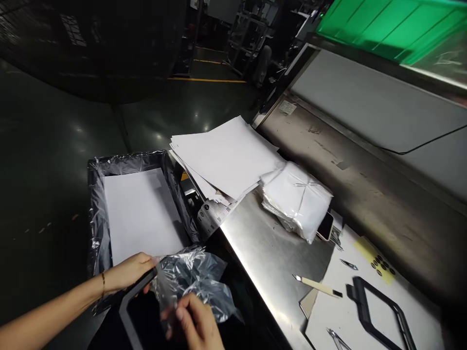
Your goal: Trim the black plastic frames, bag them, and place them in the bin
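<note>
By the metal bench (264,248), the right hand (200,321) pinches crinkled plastic (199,270).

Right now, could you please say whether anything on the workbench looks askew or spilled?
Slightly: the paper stack looks untidy, because its sheets' edges fan out unevenly toward the plastic-lined box. Nothing looks spilled.

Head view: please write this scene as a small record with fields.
Left hand: holding a dark frame
Right hand: touching a crumpled clear bag
Box: plastic-lined, white paper inside
Metal table: paper stack over far end; tied plastic bundle, phone beside it
White board: second dark frame
</note>
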`<state>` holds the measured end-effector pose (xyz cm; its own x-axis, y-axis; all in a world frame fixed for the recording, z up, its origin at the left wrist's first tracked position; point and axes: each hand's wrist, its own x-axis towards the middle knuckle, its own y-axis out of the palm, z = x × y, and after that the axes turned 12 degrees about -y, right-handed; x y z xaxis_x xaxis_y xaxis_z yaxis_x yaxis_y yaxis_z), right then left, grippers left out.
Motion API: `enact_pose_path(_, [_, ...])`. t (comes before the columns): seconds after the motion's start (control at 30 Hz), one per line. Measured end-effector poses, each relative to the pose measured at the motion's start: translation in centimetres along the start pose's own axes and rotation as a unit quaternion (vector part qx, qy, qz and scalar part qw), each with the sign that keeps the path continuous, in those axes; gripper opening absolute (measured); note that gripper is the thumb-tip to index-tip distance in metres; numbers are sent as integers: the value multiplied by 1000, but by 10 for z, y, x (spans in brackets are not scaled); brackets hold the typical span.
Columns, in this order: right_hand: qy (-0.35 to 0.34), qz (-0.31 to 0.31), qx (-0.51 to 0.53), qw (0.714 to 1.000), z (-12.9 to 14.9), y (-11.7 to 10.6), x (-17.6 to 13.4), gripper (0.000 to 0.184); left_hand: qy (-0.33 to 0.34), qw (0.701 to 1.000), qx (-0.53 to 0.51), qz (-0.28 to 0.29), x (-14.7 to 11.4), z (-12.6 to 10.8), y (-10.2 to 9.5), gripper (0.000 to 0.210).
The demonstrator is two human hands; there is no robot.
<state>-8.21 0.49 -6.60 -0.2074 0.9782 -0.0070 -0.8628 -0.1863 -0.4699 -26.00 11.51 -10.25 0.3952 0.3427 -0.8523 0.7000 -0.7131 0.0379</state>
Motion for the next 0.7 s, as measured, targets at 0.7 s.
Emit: enact_pose_path(0.7, [-98,226,-232,941,-57,-2,190,25,-145,893,-425,22,17,37,-72,28])
